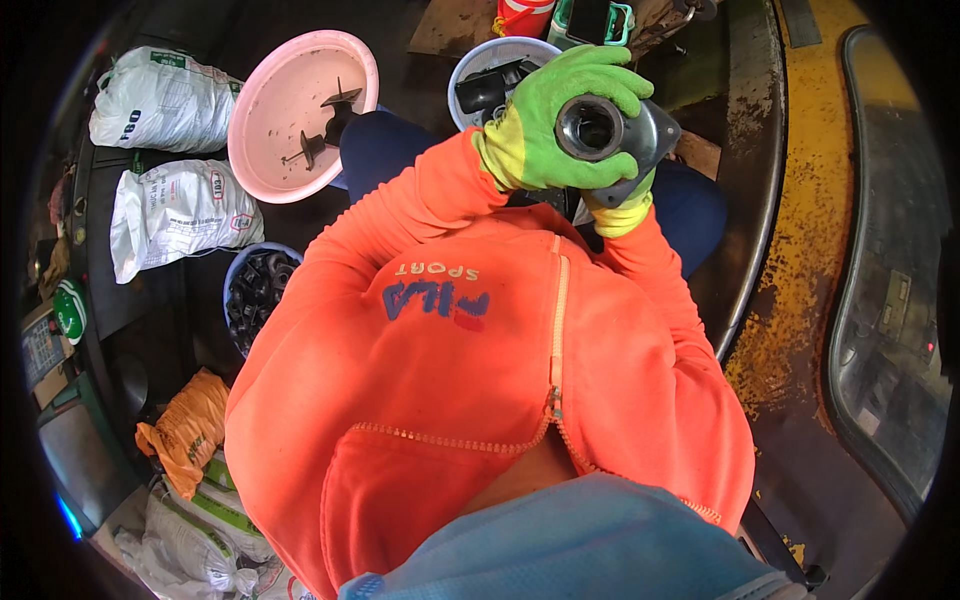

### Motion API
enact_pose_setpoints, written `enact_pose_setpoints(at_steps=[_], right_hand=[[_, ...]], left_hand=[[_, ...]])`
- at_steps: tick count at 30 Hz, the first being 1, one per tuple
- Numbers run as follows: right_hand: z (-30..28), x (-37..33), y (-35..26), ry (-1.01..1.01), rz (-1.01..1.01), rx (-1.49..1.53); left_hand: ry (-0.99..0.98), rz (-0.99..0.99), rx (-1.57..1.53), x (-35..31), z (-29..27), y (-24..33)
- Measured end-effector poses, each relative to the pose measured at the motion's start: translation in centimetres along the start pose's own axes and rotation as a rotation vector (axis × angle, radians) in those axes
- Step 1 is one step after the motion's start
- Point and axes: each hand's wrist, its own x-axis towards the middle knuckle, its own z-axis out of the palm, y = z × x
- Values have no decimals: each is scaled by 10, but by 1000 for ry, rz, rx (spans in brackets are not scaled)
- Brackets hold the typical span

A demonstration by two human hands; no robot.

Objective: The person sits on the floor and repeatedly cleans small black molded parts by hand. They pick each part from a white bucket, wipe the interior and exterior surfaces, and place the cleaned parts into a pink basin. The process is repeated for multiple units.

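Fingers [620, 88] of our left hand [545, 120] are clamped around the raised collar of a dark flanged part [645, 138], curled over its far side while the thumb presses along its near side. Our right hand [643, 190] comes up from below, mostly hidden behind the part, so we cannot tell how its fingers stand. What counts most, we judge, is that the part lies between our two hands: directly inside the left grip, with the flange reaching out to the right, past the left fingertips and over the right hand. For the collar, our left hand is the nearer; for the flange's near corner, our right. We hold the part up in front of us, just this side of a pale blue basin [455, 98] of dark pieces. Its round mouth points up toward our face, and the flange's visible edge runs aslant, from a far-right ear to a near-left one. Our glove covers the rest, so its full long axis stays uncertain.
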Motion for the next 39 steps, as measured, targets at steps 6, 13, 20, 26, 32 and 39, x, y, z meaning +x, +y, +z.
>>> enact_pose_setpoints(at_steps=[6,13,20,26,32,39], right_hand=[[-25,4,0,-343,-182,-150],[-25,-7,-1,-584,140,379],[-7,4,-12,24,271,590],[4,20,-13,155,-15,153],[-16,21,-25,-157,-9,31],[-29,12,-27,-282,-261,-334]], left_hand=[[-228,65,-173,12,-17,2],[-441,-72,-601,13,-15,5],[80,-171,-251,10,0,15],[201,-97,-174,10,12,19],[122,-36,-126,14,1,20],[-57,-90,-306,10,-5,22]])
